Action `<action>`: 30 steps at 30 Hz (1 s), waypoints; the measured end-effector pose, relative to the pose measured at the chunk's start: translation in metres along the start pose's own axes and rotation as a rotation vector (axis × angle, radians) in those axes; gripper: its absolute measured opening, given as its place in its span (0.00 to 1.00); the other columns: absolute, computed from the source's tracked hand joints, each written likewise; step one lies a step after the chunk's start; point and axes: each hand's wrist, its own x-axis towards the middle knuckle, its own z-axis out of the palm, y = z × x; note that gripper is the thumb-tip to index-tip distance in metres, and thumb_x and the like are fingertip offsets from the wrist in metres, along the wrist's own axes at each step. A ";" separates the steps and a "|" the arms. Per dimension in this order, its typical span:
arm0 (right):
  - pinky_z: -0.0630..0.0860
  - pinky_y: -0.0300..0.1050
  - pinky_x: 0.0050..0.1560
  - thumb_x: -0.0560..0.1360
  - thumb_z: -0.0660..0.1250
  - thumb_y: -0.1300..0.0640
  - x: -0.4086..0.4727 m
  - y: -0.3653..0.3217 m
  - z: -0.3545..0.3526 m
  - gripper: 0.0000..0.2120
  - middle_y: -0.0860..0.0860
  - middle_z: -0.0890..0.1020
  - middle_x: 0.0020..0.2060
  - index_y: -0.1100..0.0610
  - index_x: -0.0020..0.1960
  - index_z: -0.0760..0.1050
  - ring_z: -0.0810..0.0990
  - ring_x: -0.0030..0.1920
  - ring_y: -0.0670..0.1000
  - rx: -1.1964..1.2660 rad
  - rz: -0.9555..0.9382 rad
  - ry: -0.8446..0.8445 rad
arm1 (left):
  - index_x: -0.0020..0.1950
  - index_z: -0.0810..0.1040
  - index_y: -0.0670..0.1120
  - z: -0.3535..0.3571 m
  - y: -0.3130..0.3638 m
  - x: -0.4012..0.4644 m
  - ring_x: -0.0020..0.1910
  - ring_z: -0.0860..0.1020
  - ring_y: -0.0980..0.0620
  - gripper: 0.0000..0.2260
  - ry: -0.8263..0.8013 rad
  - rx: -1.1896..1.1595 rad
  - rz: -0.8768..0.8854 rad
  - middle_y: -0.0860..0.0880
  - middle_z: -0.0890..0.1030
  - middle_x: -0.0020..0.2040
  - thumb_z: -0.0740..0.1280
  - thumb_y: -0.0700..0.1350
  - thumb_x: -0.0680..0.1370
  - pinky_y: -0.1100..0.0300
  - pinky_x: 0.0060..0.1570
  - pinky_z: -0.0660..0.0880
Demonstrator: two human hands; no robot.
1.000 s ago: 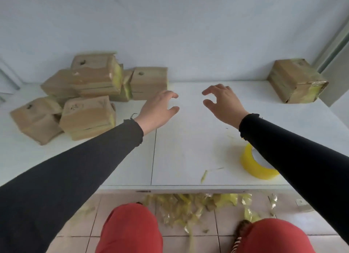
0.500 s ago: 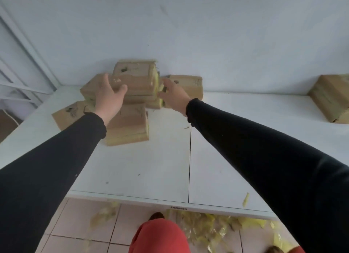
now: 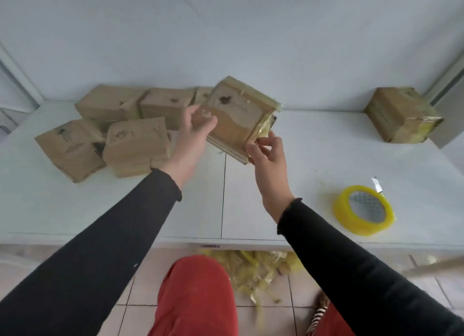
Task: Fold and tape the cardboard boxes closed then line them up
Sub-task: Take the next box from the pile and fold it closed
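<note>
The left hand [image 3: 198,124] grips the left edge of a tilted cardboard box [image 3: 238,117], while the right hand [image 3: 266,152] pinches its lower right corner, where yellowish tape wrinkles along the seam. The box is blocky, scuffed brown, with a torn hole in its upper face, and is lifted above the white table [image 3: 326,144]. Left of it lies a pile of similar boxes [image 3: 120,129]; to its far right stands a single taped box [image 3: 401,114]. A glossy yellow tape roll [image 3: 364,210] lies near the table's front edge, right of the held box.
</note>
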 end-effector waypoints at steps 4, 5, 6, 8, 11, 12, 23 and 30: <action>0.77 0.45 0.61 0.82 0.68 0.53 -0.064 0.015 -0.052 0.20 0.18 0.70 0.53 0.57 0.71 0.69 0.75 0.66 0.46 -0.006 0.043 0.147 | 0.71 0.70 0.57 0.057 -0.020 -0.037 0.60 0.78 0.57 0.20 -0.174 0.007 -0.072 0.55 0.80 0.62 0.70 0.52 0.81 0.56 0.60 0.73; 0.77 0.45 0.61 0.81 0.68 0.53 -0.078 0.021 -0.061 0.17 0.24 0.70 0.62 0.52 0.68 0.70 0.75 0.66 0.46 0.002 0.061 0.168 | 0.71 0.71 0.55 0.066 -0.024 -0.042 0.59 0.79 0.57 0.19 -0.216 0.014 -0.103 0.54 0.81 0.62 0.70 0.50 0.82 0.56 0.58 0.74; 0.77 0.47 0.63 0.80 0.69 0.52 -0.091 0.026 -0.068 0.14 0.34 0.69 0.68 0.47 0.64 0.71 0.74 0.66 0.45 0.003 0.084 0.181 | 0.71 0.71 0.53 0.074 -0.028 -0.046 0.59 0.79 0.57 0.18 -0.246 0.027 -0.133 0.53 0.80 0.62 0.69 0.49 0.82 0.56 0.57 0.74; 0.77 0.49 0.63 0.80 0.68 0.52 -0.112 0.033 -0.079 0.12 0.44 0.68 0.72 0.42 0.59 0.69 0.75 0.65 0.44 -0.005 0.133 0.167 | 0.72 0.72 0.53 0.084 -0.035 -0.051 0.63 0.78 0.54 0.17 -0.283 0.057 -0.174 0.51 0.79 0.64 0.67 0.48 0.83 0.56 0.60 0.75; 0.74 0.41 0.51 0.82 0.67 0.52 -0.121 0.032 -0.090 0.12 0.41 0.71 0.65 0.46 0.63 0.69 0.76 0.65 0.49 0.017 0.269 0.127 | 0.73 0.72 0.55 0.090 -0.040 -0.055 0.66 0.76 0.52 0.18 -0.292 0.109 -0.174 0.52 0.77 0.64 0.67 0.50 0.83 0.60 0.59 0.73; 0.73 0.40 0.48 0.82 0.66 0.52 -0.119 0.030 -0.096 0.12 0.40 0.73 0.62 0.47 0.64 0.70 0.77 0.64 0.50 0.026 0.305 0.130 | 0.74 0.71 0.56 0.092 -0.042 -0.056 0.67 0.75 0.53 0.19 -0.294 0.118 -0.168 0.52 0.76 0.66 0.68 0.51 0.83 0.60 0.61 0.72; 0.66 0.41 0.63 0.84 0.64 0.48 -0.050 0.025 -0.146 0.25 0.42 0.66 0.70 0.47 0.78 0.62 0.69 0.69 0.44 -0.020 0.226 0.119 | 0.84 0.46 0.62 0.120 -0.047 -0.114 0.79 0.57 0.59 0.40 -0.148 -0.069 -0.234 0.60 0.54 0.83 0.70 0.58 0.81 0.52 0.73 0.56; 0.73 0.40 0.59 0.82 0.66 0.50 -0.018 0.033 -0.133 0.22 0.46 0.74 0.72 0.45 0.76 0.70 0.75 0.66 0.43 0.108 0.279 0.089 | 0.82 0.53 0.67 0.114 -0.057 -0.098 0.71 0.73 0.60 0.36 -0.259 -0.071 -0.215 0.63 0.74 0.73 0.70 0.52 0.82 0.53 0.73 0.65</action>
